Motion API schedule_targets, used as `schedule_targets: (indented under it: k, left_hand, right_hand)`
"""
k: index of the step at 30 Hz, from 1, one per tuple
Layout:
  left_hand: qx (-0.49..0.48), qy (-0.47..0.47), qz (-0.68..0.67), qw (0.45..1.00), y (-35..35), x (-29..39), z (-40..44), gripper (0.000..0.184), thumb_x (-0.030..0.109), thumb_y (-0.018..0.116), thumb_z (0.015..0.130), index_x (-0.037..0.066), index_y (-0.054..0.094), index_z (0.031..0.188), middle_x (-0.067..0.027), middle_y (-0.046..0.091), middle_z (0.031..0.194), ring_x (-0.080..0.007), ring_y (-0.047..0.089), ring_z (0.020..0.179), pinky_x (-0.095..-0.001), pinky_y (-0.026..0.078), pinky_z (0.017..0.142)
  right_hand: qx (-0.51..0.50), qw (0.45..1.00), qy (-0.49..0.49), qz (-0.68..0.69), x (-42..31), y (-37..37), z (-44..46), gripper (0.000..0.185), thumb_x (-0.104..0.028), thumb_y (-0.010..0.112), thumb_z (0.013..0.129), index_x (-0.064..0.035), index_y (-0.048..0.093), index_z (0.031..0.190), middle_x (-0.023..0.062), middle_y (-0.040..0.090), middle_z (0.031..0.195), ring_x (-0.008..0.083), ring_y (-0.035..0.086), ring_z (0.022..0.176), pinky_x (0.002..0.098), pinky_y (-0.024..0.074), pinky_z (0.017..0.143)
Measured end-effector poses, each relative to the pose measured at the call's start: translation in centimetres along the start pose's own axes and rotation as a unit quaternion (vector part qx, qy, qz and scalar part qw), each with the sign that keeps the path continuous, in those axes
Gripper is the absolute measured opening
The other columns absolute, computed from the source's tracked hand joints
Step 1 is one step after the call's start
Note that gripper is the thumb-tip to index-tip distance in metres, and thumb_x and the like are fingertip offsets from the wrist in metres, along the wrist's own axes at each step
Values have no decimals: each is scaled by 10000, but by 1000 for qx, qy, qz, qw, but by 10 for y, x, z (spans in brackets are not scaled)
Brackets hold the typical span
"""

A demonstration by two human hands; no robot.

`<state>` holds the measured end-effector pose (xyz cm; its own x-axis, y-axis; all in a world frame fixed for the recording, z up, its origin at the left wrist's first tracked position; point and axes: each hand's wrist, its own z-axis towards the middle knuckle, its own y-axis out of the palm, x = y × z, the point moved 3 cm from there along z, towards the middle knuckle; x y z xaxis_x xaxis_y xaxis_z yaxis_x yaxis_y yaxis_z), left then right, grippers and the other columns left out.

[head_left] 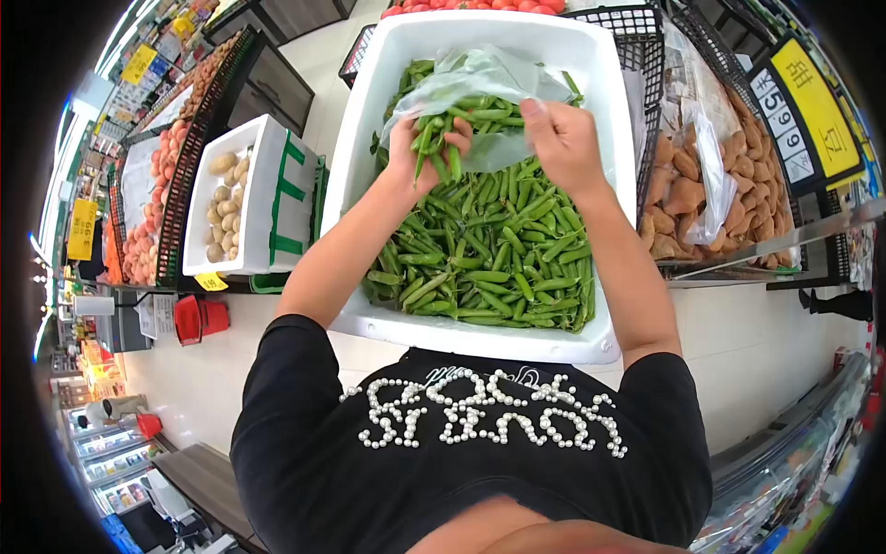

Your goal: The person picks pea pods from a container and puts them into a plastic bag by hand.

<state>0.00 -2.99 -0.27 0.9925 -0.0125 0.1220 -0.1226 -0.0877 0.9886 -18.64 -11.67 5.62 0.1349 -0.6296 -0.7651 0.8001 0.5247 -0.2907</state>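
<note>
My left hand (428, 150) is closed around a small bunch of green pea pods (439, 129), held at the mouth of a thin clear plastic bag (489, 69). Several pods show inside the bag. My right hand (565, 146) is closed on the bag's right edge, thumb up. Both hands are above a white foam box (349, 231) with a deep layer of loose pea pods (498, 249) in it. The bag covers part of the pods at the far end.
Left of the box stands a white foam box of potatoes (221, 212), with a crate of reddish produce (157, 217) beyond. On the right are brown tubers (738, 175) and a yellow price sign (812, 102). Tomatoes (475, 6) lie at the far end. Red baskets (198, 319) are on the floor.
</note>
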Motion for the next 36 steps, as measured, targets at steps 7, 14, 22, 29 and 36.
schedule_targets:
  k: [7, 14, 22, 29, 36]
  left_hand:
    - [140, 160, 243, 946, 30, -20, 95, 397, 322, 403, 995, -7, 502, 1193, -187, 544, 1157, -306, 581, 969, -455, 528, 773]
    - [230, 36, 663, 712, 40, -2, 90, 647, 365, 583, 941, 106, 310, 1468, -147, 432, 1435, -346, 548, 1184, -589, 474, 928]
    - [90, 149, 951, 256, 68, 48, 14, 528, 354, 587, 926, 64, 529, 1363, -176, 592, 1318, -335, 558, 1205, -399, 443, 1032]
    - [94, 126, 988, -6, 89, 52, 0, 509, 528, 518, 944, 182, 602, 1308, -124, 705, 1057, -306, 641, 1071, -567, 385, 1028]
    - [-51, 74, 971, -221, 89, 109, -9, 305, 470, 606, 886, 221, 757, 975, 33, 725, 935, -205, 450, 1279, -641, 139, 1166]
  right_hand:
    - [34, 999, -3, 19, -5, -6, -7, 491, -333, 556, 1018, -1, 557, 656, 26, 518, 562, 94, 455, 515, 277, 356, 483]
    - [108, 986, 97, 81, 4, -26, -8, 462, -345, 539, 1028, -32, 567, 690, 32, 591, 665, 85, 509, 529, 234, 394, 494]
    - [110, 984, 100, 102, 8, -25, -6, 498, -371, 546, 1019, -14, 569, 672, 25, 565, 607, 84, 509, 517, 238, 393, 490]
    - [101, 972, 142, 157, 2, -19, -9, 486, -345, 504, 1041, -27, 539, 674, 41, 577, 659, 92, 503, 523, 239, 402, 493]
    - [167, 924, 203, 279, 8, -16, 43, 429, -314, 485, 1049, -95, 476, 680, 16, 502, 634, 120, 472, 538, 272, 369, 483]
